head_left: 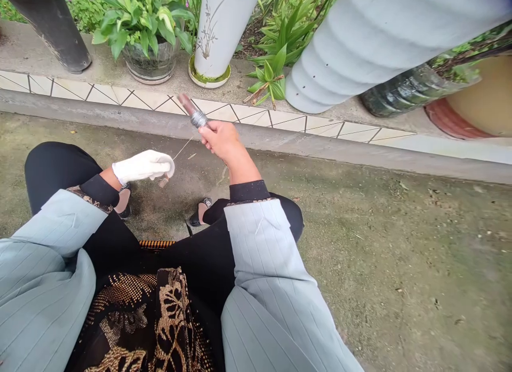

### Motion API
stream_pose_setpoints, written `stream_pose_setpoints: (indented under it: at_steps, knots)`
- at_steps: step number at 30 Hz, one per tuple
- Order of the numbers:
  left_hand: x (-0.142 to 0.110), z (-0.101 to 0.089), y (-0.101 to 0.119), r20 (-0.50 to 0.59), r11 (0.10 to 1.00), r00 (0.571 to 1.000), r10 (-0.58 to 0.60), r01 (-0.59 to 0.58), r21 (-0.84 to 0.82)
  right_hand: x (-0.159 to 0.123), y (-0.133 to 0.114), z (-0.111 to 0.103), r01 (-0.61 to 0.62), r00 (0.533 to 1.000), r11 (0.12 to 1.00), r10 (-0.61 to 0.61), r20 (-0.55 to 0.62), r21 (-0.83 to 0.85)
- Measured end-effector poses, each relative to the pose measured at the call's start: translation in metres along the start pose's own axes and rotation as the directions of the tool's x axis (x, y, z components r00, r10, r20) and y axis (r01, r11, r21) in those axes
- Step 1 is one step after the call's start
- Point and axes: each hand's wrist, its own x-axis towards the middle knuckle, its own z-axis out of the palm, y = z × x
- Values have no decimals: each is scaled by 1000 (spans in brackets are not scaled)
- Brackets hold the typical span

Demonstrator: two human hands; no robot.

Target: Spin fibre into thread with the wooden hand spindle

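Observation:
My bare right hand (220, 141) is closed around one end of a short brown stick (186, 104), which tilts up and to the left. A band of silvery grey wire (198, 118) is wound around the stick just beyond my fingers. From there a thin strand (183, 149) runs taut, down and to the left. My left hand (144, 165), in a white knitted glove, is curled closed where the strand ends. A small brownish bit (163, 182) shows below the gloved fingers; what it belongs to is unclear.
A tiled concrete ledge (248, 116) crosses ahead, bearing a dark pot (66, 36), a leafy plant in a clear pot (151, 60), a white vase (222, 30) and a ribbed pale pot (340, 57). Below lies the stained concrete floor (400, 254). My knees are spread on both sides.

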Motion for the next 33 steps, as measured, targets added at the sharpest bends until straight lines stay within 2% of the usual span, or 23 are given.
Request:
stream_pose_setpoints:
  at_steps: [2,4,6,7,8,10,11,12,13,14,15,16,17,18,19,21,24,26,28,29,30,32,33]
  knots:
    - [-5,-1,9,-15,1000,1000,14,-14,9,0,3,1,-23,997,974,38,62,-227]
    - [-9,-5,16,-77,999,997,17,-14,40,-3,1,5,16,981,918,62,181,-397]
    - [-11,-8,18,-121,997,993,18,-8,78,-8,-3,11,94,925,877,99,368,-471]
    - [-11,-9,17,-135,996,991,18,-6,91,-11,-6,14,143,863,873,121,490,-467]
    - [-12,-10,15,-150,995,989,19,-4,99,-13,-9,16,193,772,882,133,621,-430]
    - [-10,-11,9,-178,995,984,21,-3,104,-18,-15,19,251,531,934,85,843,-252]
    - [-9,-11,5,-193,995,981,26,-6,103,-20,-17,18,245,432,961,9,902,-127]
    - [-7,-11,1,-207,995,978,34,-13,99,-22,-20,16,215,392,977,-91,915,5]
    - [-5,-11,-3,-218,996,975,44,-25,88,-24,-21,13,176,428,975,-199,882,134]
    - [-3,-11,-6,-222,997,974,51,-36,73,-24,-22,8,143,527,956,-292,798,255]
    - [-1,-10,-8,-217,998,975,52,-41,54,-24,-21,3,123,662,925,-346,665,359]
    - [0,-8,-9,-200,999,979,46,-40,33,-23,-20,-2,116,794,891,-349,499,439]
    - [1,-6,-9,-171,999,985,37,-35,12,-21,-17,-7,115,892,863,-308,330,492]
    - [2,-4,-7,-131,1000,991,25,-26,-7,-18,-14,-11,113,951,848,-243,191,518]
    - [1,-2,-5,-86,1000,996,13,-15,-19,-15,-11,-13,103,981,852,-173,90,514]
    - [-1,2,2,-11,1000,1000,-1,1,-24,-8,-3,-14,44,999,912,-48,0,407]
    - [-6,3,13,11,1000,1000,-10,10,16,-2,3,-7,-69,997,998,69,36,-3]
    - [-9,1,17,-51,999,999,8,-7,34,-2,2,0,-59,981,956,108,159,-286]
    - [-10,-3,16,-147,999,988,42,-40,17,-5,-2,5,21,925,909,140,352,-417]
    - [-10,-6,15,-199,998,978,58,-59,1,-8,-4,6,73,870,904,148,470,-421]
    - [-10,-8,14,-246,997,967,70,-77,-16,-10,-7,6,128,791,913,141,595,-386]
    - [-9,-10,10,-310,994,947,83,-100,-40,-17,-14,3,210,570,954,58,820,-214]
    - [-9,-11,9,-325,994,942,87,-106,-41,-20,-17,1,220,463,971,-24,886,-89]
